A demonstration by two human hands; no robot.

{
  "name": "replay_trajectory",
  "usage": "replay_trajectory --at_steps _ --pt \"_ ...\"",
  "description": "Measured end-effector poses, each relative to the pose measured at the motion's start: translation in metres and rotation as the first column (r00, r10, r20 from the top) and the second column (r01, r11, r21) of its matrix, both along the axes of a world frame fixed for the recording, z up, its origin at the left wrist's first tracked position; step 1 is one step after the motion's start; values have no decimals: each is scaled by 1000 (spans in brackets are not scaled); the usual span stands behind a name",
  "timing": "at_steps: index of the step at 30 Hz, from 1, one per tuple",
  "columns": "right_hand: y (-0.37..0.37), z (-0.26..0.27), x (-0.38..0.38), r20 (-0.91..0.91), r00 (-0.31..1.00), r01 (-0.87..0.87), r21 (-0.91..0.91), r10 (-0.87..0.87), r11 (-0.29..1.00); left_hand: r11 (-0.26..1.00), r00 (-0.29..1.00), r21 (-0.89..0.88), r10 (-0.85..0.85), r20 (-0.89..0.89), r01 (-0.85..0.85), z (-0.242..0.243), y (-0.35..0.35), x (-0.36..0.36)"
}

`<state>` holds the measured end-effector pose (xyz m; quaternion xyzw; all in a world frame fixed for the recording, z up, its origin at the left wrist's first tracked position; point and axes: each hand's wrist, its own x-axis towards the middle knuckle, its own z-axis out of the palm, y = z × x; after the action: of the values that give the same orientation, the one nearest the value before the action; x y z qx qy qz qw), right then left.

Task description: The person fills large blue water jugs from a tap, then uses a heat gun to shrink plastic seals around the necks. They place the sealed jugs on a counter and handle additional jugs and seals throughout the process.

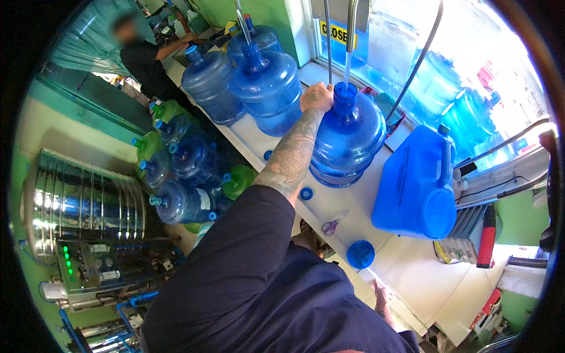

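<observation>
My tattooed left hand (317, 98) reaches across the counter, its fingers curled at the lower end of a thin metal tube (329, 48). Just right of it stands a large blue water jug (346, 137); water runs from a metal spout (352, 26) into its open neck. Low in the view, my right hand (382, 296) is at the counter's near edge beside a small white object; its fingers are partly hidden and its hold is unclear. Between the hands lie a blue cap (306, 193), purple-handled scissors (330, 227) and a round blue container (360, 254).
A blue rectangular container (410, 181) lies on the counter (423, 273) at right. More jugs (265, 84) stand beyond my left arm, one under another spout. Blue and green jugs (190, 159) crowd the floor at left. A person (143, 61) works at the far end.
</observation>
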<state>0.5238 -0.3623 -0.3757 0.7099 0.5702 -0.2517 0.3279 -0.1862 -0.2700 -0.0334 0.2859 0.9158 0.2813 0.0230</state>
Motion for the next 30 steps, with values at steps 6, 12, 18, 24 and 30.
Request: replay_trajectory --at_steps 6,12,18,24,30 --pt "18 34 -10 -258 934 -194 215 248 957 1000 999 -12 18 36 -18 -1 0 1" --pt "28 27 -16 -282 951 -110 61 123 992 998 999 -29 49 18 -48 9 -2 6" --pt "29 30 -16 -300 944 -137 29 139 990 999 999 -32 36 -5 -36 1 1 0" --pt "35 33 -25 -204 963 -195 -68 178 978 1000 997 -11 -10 -73 9 -4 -2 -2" --pt "25 31 -22 -234 943 -239 23 238 971 998 998 -61 -34 -52 31 -1 -4 -3"
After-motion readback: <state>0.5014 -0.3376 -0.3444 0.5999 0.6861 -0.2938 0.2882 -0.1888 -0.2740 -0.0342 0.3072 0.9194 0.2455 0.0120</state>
